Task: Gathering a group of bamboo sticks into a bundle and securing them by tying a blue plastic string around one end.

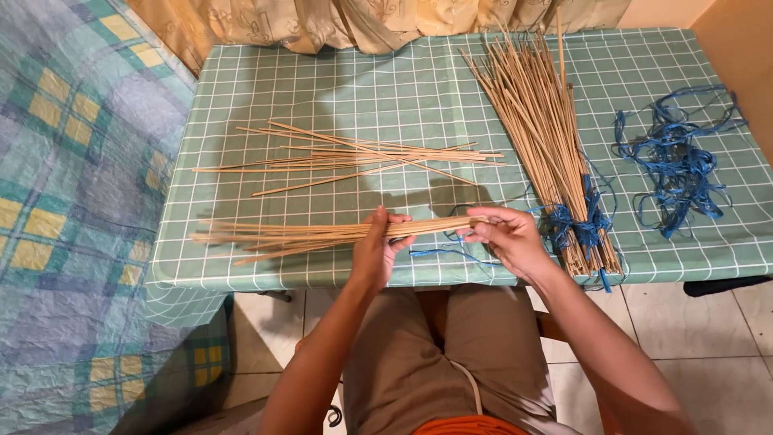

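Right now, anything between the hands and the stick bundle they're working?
Nothing visible. Both the left hand and right hand already grip the thin stick bundle directly, lying crosswise over the table front edge.

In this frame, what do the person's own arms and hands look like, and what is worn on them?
Both arms are bare from the bottom edge of the picture to the fingertips: no sleeves, gloves, watch, bracelet or rings show on the left hand or the right hand. Fingernails look short. Below, khaki shorts cover the lap.
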